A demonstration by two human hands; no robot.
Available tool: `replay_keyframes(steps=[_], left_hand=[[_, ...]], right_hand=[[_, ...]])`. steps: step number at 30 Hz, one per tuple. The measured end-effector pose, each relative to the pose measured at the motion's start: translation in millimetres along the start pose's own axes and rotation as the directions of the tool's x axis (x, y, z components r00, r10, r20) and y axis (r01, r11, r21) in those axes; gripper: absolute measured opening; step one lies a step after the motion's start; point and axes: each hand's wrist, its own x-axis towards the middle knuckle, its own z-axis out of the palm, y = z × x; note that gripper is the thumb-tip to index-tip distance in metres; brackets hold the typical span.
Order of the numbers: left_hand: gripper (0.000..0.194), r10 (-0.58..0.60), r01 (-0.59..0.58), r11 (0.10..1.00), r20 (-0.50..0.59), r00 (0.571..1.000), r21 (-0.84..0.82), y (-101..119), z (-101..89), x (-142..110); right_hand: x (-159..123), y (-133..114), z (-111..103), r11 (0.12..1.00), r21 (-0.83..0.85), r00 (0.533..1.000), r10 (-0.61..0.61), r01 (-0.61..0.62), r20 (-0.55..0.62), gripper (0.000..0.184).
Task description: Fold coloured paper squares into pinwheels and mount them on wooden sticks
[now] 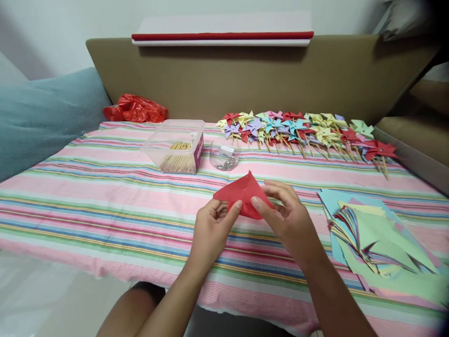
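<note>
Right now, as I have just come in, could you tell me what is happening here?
A person's left hand holds a piece of red paper, and the right hand has its thumb on it. Beyond them are a box of wooden sticks and, at the back right, many paper pinwheels. Coloured sheets lie to the right.

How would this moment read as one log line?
left hand: holding red paper | right hand: touching it | beyond: pinwheels, plastic tub | at right: paper stack
</note>
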Motion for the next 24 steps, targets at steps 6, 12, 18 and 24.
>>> replay_keyframes(steps=[6,12,18,24], left_hand=[[0.03,0.027,-0.04,0.988,0.083,0.996,0.152,2,-2.8,1],[0.031,-0.06,0.018,0.985,0.236,0.97,0.172,7,-12.1,4],[0.024,-0.109,0.11,0.994,0.25,0.962,0.012,13,-12.9,8],[0.034,-0.079,0.092,0.989,0.114,0.99,-0.118,6,-10.6,7]], right_hand=[[4,-1,-6,0.998,0.043,0.975,0.032,-0.042,0.219,0.017],[2,-3,-11,0.996,-0.016,0.953,0.087,-0.086,0.291,0.015],[-1,-2,-1,0.919,0.258,0.95,0.261,-0.3,0.174,0.024],[-2,2,10,0.758,0.552,0.928,0.36,-0.348,0.091,0.024]])
